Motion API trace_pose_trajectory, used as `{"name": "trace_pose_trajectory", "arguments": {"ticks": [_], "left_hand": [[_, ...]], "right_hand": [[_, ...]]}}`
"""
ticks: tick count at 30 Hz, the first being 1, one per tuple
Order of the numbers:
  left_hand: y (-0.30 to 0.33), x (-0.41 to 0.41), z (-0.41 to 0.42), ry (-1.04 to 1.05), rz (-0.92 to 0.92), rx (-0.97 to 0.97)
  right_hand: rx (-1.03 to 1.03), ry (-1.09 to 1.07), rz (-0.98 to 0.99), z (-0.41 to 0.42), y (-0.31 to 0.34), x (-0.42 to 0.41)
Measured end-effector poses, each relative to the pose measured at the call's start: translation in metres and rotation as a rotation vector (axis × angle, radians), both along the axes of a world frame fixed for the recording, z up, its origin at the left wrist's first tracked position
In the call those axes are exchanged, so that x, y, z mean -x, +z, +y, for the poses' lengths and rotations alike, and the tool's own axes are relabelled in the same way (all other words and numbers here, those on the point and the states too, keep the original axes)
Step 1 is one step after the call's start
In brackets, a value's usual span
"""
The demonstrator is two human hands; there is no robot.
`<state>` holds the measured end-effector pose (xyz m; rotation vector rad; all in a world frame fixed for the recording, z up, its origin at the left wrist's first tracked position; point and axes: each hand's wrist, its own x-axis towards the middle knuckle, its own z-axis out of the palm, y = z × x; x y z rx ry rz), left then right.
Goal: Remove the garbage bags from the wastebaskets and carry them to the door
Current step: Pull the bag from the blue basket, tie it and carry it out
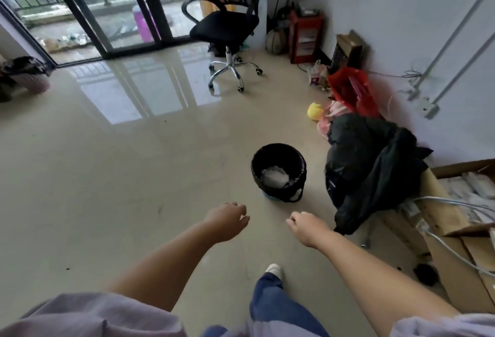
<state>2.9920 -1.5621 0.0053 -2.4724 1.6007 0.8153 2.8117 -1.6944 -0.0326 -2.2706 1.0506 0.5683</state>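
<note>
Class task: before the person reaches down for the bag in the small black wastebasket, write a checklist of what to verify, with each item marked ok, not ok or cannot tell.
1. Left hand free, holding nothing: ok.
2. Right hand free, holding nothing: ok.
3. Black bag's edge folded over the wastebasket rim, reachable: ok.
4. Floor between hands and wastebasket bare: ok.
5. Bag light enough; only white paper shows inside: cannot tell.
6. Second wastebasket, far left, bag in place: ok.

Glossy tiled floor (134, 149), office chair (225, 28)
</note>
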Motion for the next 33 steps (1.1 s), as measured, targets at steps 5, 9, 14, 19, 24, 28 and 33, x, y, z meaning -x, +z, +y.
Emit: {"name": "trace_pose_trajectory", "arguments": {"ticks": [5,9,14,19,24,28,33], "left_hand": [[-0.039,-0.08,-0.063,0.076,0.063,-0.011],[-0.107,-0.122,-0.112,0.028,0.082,-0.101],[-0.231,-0.167,-0.189,0.029,0.149,-0.097],[-0.366,-0.199,-0.25,0.121,0.153,-0.01],[-0.479,-0.231,-0.302,0.483,0.312,0.117],[-0.543,-0.255,-0.333,0.718,0.949,0.145],[-0.548,-0.272,-0.34,0.927,1.197,0.157]], "right_hand": [[-0.053,-0.029,0.001,-0.065,-0.022,-0.072],[-0.078,-0.18,-0.02,-0.116,-0.074,-0.105],[-0.063,-0.366,-0.009,-0.175,-0.19,-0.126],[-0.042,-0.531,0.086,-0.215,-0.321,-0.146],[-0.076,-0.771,0.036,-0.245,-0.432,-0.155],[0.086,-1.033,-0.211,-0.284,-0.481,-0.164],[0.054,-1.007,-0.38,-0.289,-0.486,-0.182]]}}
